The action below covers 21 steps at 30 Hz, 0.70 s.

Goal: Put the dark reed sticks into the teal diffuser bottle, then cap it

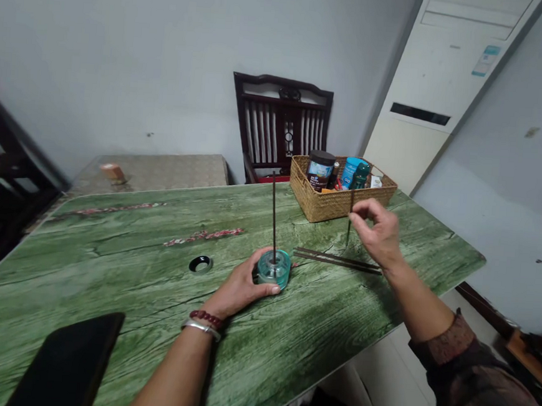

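My left hand [241, 283] is wrapped round a small teal glass bottle [281, 270] that stands on the green table. One thin dark reed stick [273, 219] rises almost upright from the bottle's mouth. To the right, my right hand [378, 230] pinches another dark reed stick [351, 203] between thumb and fingertips, held upright above the table. Several more dark sticks [336, 259] lie on the table between the bottle and my right forearm. A black ring-shaped cap [200, 264] rests left of the bottle.
A woven basket [313, 205] with jars and bottles stands behind the sticks. At the near left lies a dark flat phone-like slab [71, 362]. A dark wooden chair [284, 123] is beyond the green table [152, 281], and a tall white air conditioner [430, 90] stands at the back right.
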### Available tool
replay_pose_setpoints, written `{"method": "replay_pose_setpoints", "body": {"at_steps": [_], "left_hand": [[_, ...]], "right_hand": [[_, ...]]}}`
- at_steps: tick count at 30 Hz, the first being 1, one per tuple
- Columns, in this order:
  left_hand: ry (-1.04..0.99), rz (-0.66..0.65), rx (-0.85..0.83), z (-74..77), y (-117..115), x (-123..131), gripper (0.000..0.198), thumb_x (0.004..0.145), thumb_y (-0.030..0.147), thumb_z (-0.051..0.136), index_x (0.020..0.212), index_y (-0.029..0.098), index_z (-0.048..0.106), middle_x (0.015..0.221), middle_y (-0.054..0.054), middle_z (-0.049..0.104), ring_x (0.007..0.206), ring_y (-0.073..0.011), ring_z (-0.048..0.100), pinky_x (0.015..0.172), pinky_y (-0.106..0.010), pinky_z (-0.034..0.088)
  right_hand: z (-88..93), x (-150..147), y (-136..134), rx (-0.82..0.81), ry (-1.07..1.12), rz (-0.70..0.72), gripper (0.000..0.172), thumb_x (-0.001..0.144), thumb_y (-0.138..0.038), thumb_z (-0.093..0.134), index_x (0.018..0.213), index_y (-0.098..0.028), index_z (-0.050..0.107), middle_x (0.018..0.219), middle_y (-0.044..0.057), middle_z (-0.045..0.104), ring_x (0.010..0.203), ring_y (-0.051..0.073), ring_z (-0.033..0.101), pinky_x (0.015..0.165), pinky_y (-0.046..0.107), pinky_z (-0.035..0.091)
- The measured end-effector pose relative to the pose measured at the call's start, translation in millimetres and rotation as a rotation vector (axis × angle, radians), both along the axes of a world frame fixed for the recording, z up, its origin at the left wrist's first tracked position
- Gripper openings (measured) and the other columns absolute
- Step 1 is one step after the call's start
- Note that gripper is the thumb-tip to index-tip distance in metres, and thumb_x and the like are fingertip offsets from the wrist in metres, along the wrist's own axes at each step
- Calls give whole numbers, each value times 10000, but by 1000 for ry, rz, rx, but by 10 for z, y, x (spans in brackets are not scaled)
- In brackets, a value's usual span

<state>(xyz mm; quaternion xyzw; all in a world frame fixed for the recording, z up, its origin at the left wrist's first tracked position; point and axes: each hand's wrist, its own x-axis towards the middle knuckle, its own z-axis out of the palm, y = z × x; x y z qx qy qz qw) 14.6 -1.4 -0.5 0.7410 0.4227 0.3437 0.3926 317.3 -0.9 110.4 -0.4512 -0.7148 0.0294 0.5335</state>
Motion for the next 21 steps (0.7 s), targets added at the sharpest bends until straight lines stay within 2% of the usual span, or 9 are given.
{"method": "replay_pose_setpoints", "body": {"at_steps": [3,6,12,21], "left_hand": [[-4,6,5,11,-2,5,832,652,469,821,1374,223,489,1329,-114,638,1250,-343,571,1110,-523,392],[-7,6,6,15,0,8,832,645,477,824,1367,220,502,1312,-108,651,1227,-340,587,1091,-501,419],[-18,-12,24,-11,15,6,817,655,481,824,1359,213,509,1301,-104,660,1218,-338,594,1075,-477,436],[-28,-34,50,-21,19,-10,806,669,489,822,1358,210,510,1295,-99,663,1216,-335,598,1061,-446,448]], "right_hand": [[212,-225,-83,62,307,175,128,885,-356,630,888,-240,576,842,-4,657,722,146,615,711,303,519],[281,-499,-101,0,440,300,169,885,-400,631,887,-253,548,850,-12,666,706,138,626,698,311,550],[162,-890,-2,-180,495,428,223,821,-407,685,848,-226,556,766,-22,650,666,123,622,662,281,542],[-87,-1098,133,-352,425,464,182,779,-341,669,787,-204,550,676,-39,608,600,112,602,592,243,490]]}}
